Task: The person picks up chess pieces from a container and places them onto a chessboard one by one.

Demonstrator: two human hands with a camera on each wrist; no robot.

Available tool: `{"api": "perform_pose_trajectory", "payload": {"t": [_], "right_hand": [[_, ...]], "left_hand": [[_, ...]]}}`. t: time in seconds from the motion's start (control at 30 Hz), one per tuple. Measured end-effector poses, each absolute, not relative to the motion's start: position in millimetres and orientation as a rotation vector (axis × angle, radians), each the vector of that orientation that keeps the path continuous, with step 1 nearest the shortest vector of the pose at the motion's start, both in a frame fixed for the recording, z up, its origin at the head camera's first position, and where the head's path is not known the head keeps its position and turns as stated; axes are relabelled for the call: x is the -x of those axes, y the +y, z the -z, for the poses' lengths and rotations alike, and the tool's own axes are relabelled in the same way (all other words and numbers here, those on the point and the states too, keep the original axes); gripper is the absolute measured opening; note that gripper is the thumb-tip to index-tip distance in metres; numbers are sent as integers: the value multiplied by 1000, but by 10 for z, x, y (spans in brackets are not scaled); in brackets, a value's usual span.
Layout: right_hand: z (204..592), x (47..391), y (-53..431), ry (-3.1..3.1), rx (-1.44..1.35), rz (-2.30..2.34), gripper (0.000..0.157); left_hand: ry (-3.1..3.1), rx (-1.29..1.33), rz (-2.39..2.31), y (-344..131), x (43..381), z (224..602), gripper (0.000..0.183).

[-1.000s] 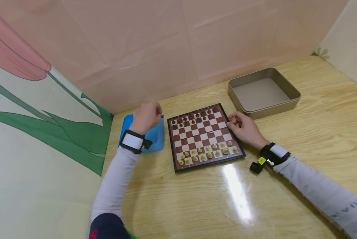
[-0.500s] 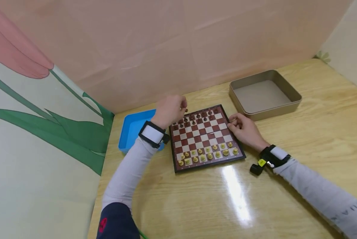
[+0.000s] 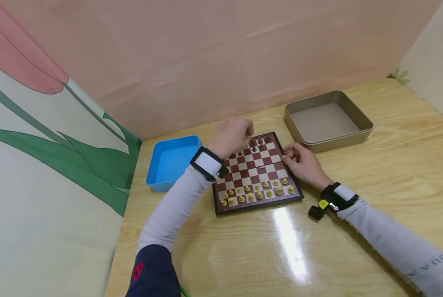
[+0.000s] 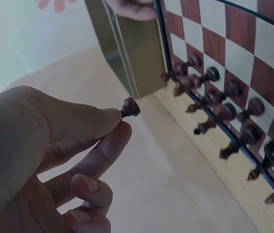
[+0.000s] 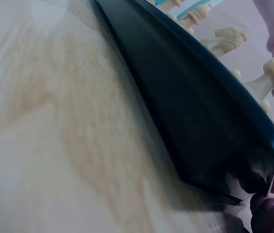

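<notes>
My left hand (image 3: 232, 137) is over the far edge of the chessboard (image 3: 256, 169). Between thumb and forefinger it pinches a dark brown chess piece (image 4: 130, 108); the base shows and the fingers hide its top, so which piece it is cannot be told. Dark chess pieces (image 4: 231, 90) stand in two rows along the board's far side, partly covered by the hand in the head view. Light chess pieces (image 3: 259, 194) fill two rows on the near side. My right hand (image 3: 304, 163) grips the board's right edge, fingers (image 5: 270, 213) at the rim.
A blue tray (image 3: 173, 185) sits left of the board, beside the left forearm. Behind the right hand is a brown-grey box (image 3: 329, 142) with an open top. The wooden table (image 3: 243, 255) meets a pink-covered wall (image 3: 192, 62) at the back.
My left hand has moved right from over the blue tray to above the board's far rows, carrying the dark chess piece. The right hand stays at the board's edge.
</notes>
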State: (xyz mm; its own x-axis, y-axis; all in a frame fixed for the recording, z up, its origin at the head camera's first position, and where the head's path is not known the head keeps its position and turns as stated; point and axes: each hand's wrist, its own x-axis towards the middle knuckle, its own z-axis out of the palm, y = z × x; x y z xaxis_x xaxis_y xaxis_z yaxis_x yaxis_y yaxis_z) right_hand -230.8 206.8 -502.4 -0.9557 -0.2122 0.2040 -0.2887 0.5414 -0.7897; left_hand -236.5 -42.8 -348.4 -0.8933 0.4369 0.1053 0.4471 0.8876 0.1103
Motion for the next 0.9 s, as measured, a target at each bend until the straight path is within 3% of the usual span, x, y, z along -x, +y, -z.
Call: {"api": "perform_pose_trajectory", "payload": {"t": [0.9], "right_hand": [[4987, 2292, 1998, -2655, -445, -1433, 28]], "left_hand": [[-2960, 779, 205, -156, 2656, 3826, 12]]}}
